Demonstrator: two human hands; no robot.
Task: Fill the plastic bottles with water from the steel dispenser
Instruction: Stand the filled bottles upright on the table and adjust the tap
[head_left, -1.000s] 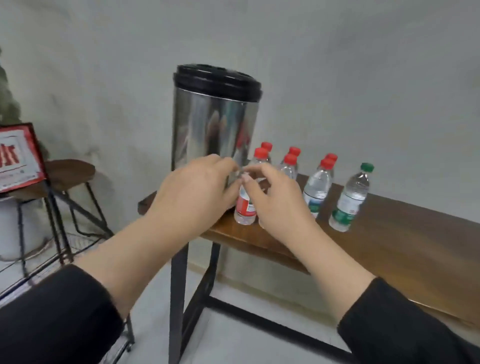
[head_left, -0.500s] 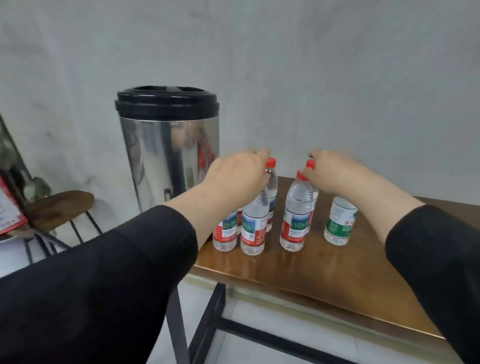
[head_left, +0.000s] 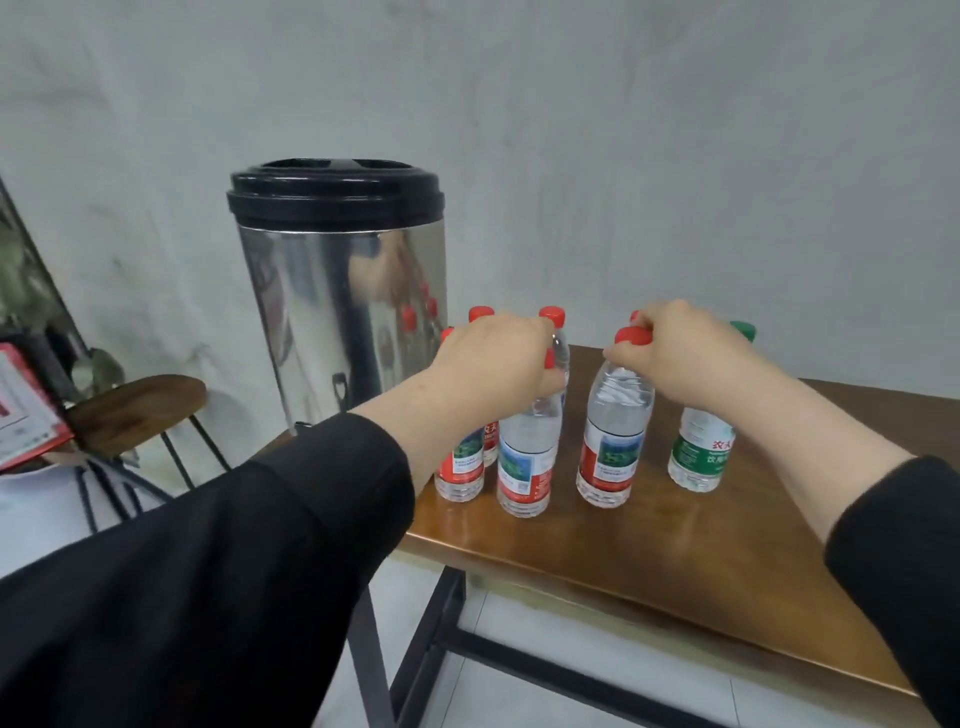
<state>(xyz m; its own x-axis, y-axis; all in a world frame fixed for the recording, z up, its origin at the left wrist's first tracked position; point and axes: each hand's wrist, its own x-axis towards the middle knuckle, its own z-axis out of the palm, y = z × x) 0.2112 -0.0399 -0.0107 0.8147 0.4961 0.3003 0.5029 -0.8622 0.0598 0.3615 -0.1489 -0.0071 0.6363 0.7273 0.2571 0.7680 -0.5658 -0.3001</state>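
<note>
At centre frame, a cluster of capped plastic bottles (head_left: 524, 457) is seen standing on the wooden desk (head_left: 675, 540), just right of the steel dispenser (head_left: 337, 312) with its black lid (head_left: 335, 195). The neck of one red-capped bottle is gripped from above by the left hand (head_left: 493, 358); the red cap (head_left: 632, 336) of a neighbouring bottle (head_left: 613, 431) is pinched by the right hand (head_left: 680, 353). A green-capped bottle (head_left: 701, 452) is partly hidden behind the right wrist. No cap has been removed and nothing is held at the dispenser — filling is judged not yet begun, with uncapping and every fill left.
</note>
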